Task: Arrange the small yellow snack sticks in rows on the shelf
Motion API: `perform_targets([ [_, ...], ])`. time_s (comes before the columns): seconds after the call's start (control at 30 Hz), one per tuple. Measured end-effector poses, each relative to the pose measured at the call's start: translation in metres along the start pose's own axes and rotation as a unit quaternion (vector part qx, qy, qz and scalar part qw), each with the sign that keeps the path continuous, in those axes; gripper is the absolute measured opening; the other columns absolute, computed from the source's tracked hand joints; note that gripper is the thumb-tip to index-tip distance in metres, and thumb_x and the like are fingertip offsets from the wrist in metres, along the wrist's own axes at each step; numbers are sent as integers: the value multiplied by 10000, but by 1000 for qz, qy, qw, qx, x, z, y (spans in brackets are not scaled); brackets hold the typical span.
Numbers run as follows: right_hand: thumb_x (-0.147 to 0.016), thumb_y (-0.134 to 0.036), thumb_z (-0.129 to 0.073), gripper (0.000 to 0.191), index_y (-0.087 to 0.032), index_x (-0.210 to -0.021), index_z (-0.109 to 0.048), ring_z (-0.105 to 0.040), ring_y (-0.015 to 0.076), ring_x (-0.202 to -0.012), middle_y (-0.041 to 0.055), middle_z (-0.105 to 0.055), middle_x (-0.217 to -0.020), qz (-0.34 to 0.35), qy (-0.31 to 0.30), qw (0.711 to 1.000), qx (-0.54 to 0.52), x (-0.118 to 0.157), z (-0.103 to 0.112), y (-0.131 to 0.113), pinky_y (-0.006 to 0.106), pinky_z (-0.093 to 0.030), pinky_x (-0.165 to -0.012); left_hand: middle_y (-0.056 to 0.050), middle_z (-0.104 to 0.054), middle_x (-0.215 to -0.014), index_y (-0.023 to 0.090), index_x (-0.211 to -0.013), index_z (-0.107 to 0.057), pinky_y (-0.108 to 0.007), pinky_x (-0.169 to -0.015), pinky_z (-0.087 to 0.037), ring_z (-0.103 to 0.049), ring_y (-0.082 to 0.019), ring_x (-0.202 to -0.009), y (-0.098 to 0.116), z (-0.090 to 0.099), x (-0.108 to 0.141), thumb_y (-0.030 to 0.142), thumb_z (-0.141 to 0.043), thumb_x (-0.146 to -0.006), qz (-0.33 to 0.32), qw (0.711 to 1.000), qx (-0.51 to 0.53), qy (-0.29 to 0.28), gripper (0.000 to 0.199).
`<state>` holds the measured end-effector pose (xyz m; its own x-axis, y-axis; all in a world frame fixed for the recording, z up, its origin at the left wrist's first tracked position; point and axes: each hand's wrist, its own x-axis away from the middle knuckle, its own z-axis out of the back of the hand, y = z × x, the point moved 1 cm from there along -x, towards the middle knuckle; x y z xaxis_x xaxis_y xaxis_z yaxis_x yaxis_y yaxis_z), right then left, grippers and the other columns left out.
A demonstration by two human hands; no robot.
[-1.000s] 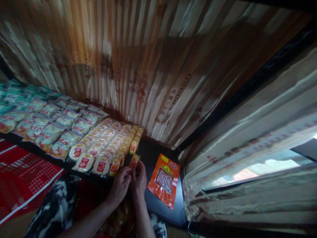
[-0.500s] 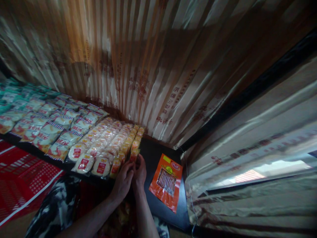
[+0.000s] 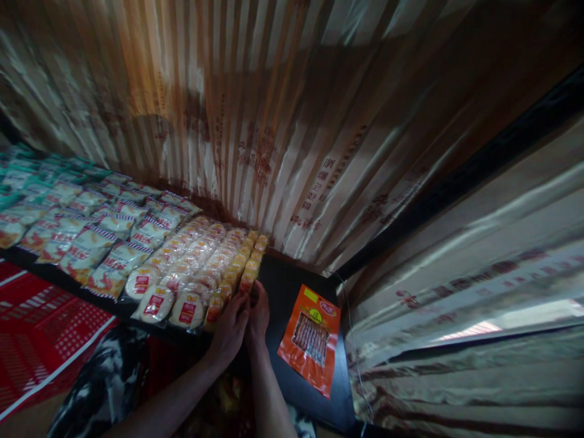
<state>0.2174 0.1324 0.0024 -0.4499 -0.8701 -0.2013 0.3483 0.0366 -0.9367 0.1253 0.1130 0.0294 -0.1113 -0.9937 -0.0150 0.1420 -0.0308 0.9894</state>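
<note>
Rows of small yellow-wrapped snack packets (image 3: 250,267) stand at the right end of the packaged goods on the black table. At the near end of the outermost row, my left hand (image 3: 232,321) and my right hand (image 3: 258,311) meet with their fingertips closed around the front packet, whose lower part they hide. Just left of them lie round white cakes in clear wrappers (image 3: 187,307) with red labels. An orange pouch (image 3: 312,340) with a clear window rests flat to the right of my right hand.
White and blue snack bags (image 3: 114,267) and green-edged bags (image 3: 27,164) fill the left part of the black table (image 3: 283,271). A red plastic basket (image 3: 50,331) stands at lower left. Printed pleated curtains (image 3: 274,152) hang behind and to the right.
Both hands stay almost in place, shifting very slightly. The yellow packet at my fingertips now sits closer in line with the row behind it. The view has turned slightly.
</note>
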Motion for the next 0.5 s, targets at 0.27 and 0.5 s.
perform_targets([
  [0.27, -784, -298, -491, 411, -159, -1166, -553, -592, 201, -950, 112, -582, -1079, 8, 3, 1000, 11, -4, -1, -1, 314, -507, -773, -121, -519, -1317, 144, -1173, -555, -389, -1081, -292, -448, -210, -1244, 2, -5, -2, 294, -442, -793, 27, 1000, -14, 2, 424],
  [0.5, -768, -291, -500, 384, -137, -1109, -590, -585, 218, -965, 128, -591, -1065, 12, 10, 999, 30, -8, -2, 5, 350, -490, -830, -146, -483, -1349, 101, -1204, -536, -391, -1097, -266, -422, -220, -1270, 1, -8, -4, 276, -433, -784, 50, 998, -29, -6, 467],
])
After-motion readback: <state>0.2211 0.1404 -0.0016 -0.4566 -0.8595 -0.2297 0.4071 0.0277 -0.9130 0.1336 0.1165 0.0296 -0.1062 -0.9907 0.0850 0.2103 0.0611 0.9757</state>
